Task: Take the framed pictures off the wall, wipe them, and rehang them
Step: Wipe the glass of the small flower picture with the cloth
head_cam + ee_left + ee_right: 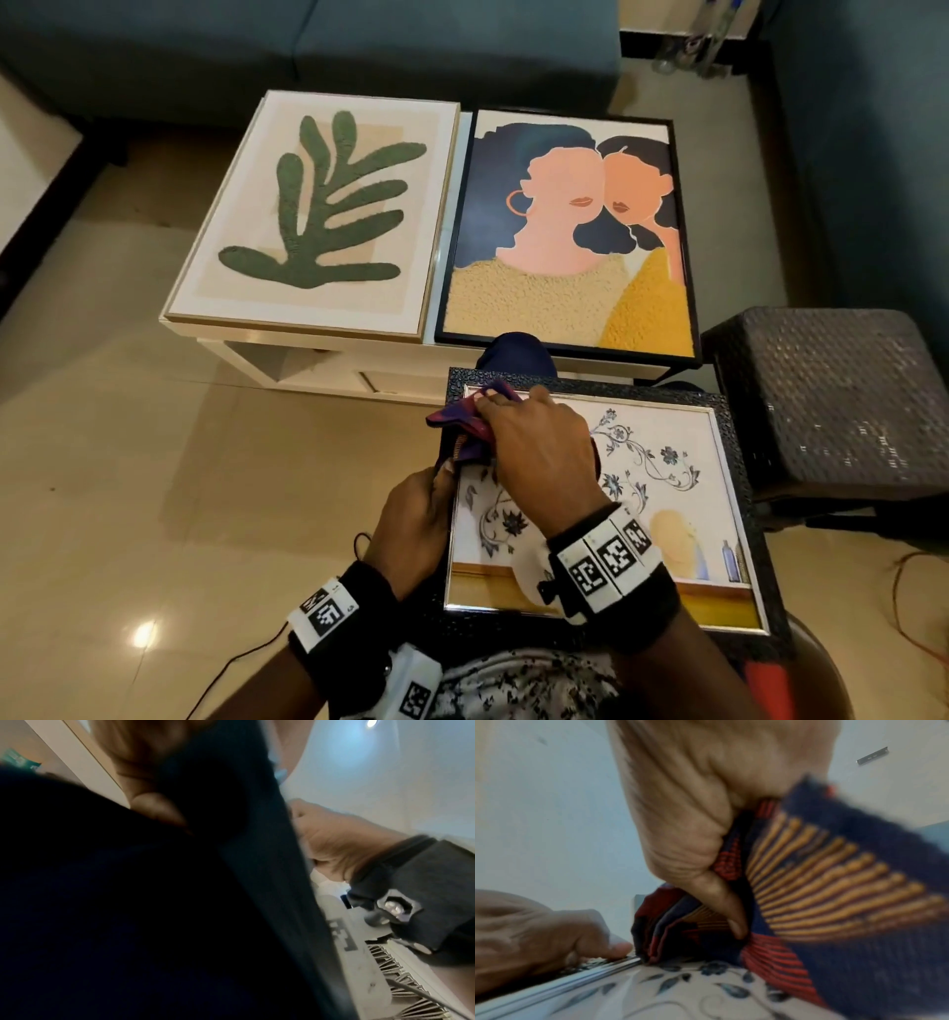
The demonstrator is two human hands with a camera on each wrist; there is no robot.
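Note:
A dark-framed floral picture (662, 462) lies flat on my lap. My right hand (534, 442) grips a bunched striped cloth (472, 421) of blue, red and orange and presses it on the glass near the picture's upper left corner. In the right wrist view the cloth (834, 882) is wadded under my fingers (721, 902) against the floral picture (680, 988). My left hand (411, 514) holds the frame's left edge, thumb on the frame's face. In the left wrist view the dark frame edge (257, 841) fills most of the picture. Two other framed pictures, a green leaf picture (318, 205) and a two-faces picture (570, 231), lie flat on a low white table (267, 354).
A blue sofa (308, 46) stands behind the table. A dark woven stool (832, 401) sits at my right, close to the frame's edge. Glossy beige floor tiles (154, 462) spread out to the left. A thin cable (246, 663) trails from my left wrist.

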